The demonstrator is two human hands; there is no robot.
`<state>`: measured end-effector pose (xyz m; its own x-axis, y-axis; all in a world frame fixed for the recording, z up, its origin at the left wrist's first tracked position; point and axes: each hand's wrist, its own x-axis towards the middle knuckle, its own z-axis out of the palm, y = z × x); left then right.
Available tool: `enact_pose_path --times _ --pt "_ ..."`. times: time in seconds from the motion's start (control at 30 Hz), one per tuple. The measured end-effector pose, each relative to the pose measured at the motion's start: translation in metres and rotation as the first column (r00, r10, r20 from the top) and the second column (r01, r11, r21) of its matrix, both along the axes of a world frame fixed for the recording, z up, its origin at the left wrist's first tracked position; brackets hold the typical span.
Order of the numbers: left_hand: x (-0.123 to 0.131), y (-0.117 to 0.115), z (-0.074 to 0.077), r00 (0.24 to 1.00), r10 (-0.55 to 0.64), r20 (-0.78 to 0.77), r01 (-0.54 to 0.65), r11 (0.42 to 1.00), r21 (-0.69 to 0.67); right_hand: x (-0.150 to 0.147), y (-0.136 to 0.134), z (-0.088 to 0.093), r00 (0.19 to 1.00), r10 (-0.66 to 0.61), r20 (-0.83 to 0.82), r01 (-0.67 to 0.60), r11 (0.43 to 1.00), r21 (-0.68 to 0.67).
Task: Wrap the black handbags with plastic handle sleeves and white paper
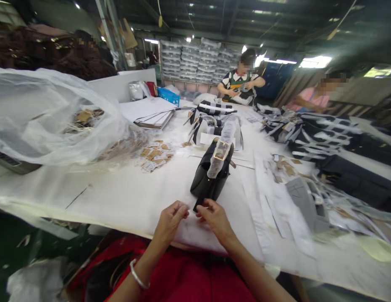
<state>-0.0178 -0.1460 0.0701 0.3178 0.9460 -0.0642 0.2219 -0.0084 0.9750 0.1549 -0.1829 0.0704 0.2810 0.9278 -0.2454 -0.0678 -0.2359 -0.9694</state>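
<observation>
A black handbag [201, 178] stands on the white table in front of me, with clear wrapping [218, 161] around a gold-coloured buckle [221, 150] on its upper part. My right hand [216, 217] is closed at the bag's near end, its thumb and fingers on a black strap [199, 204] that points toward me. Just left of the strap, my left hand [172, 216] is closed in a pinch, apart from the bag. Whatever it may hold is too small to make out.
Small brown tags [156, 155] lie left of the bag, beside a big clear plastic bag [56, 121]. White sheets [148, 111] are stacked behind. More wrapped bags [216, 121] stand farther back. Black pieces [362, 176] crowd the right. Two people [241, 82] work across the table.
</observation>
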Motion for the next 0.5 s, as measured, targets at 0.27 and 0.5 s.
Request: enact_pose_path --times 0.27,0.5 --pt "-0.019 -0.005 0.004 0.985 0.104 -0.139 -0.076 0.979 0.190 -0.010 -0.008 0.036 0.937 -0.004 -0.350 0.051 0.991 0.126" --pt "-0.026 -0.016 -0.001 0.989 0.117 -0.085 -0.098 0.974 0.205 -0.021 -0.005 0.054 0.898 -0.090 -0.430 0.173 0.972 0.158"
